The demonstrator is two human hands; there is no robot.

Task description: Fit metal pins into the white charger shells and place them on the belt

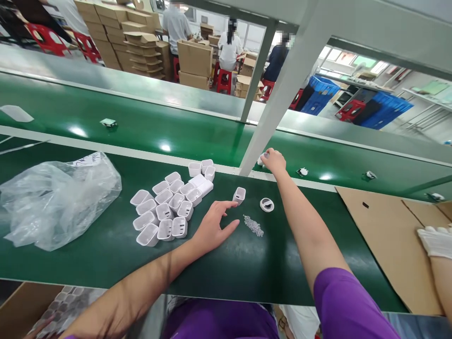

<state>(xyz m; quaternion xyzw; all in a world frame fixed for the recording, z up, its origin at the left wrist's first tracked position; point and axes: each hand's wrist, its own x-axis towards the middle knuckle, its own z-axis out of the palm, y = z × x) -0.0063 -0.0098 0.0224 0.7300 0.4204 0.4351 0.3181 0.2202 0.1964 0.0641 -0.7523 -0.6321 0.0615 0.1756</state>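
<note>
My left hand is over the green work surface with thumb and fingers apart. Its index fingertip reaches a single small white plastic housing, open at the top. Stretched out to the belt edge beside the post, my right hand has its fingers closed on a small white part, mostly covered by the fingers. Between my arms lie a round white piece with a dark patch and a small pile of tiny clear pieces. Several more white housings stand grouped left of my left hand.
A clear plastic bag lies at the left. A slanting white post rises near my right hand. Small assemblies sit on the green belt. Flat cardboard covers the right side, where another person's gloved hand rests.
</note>
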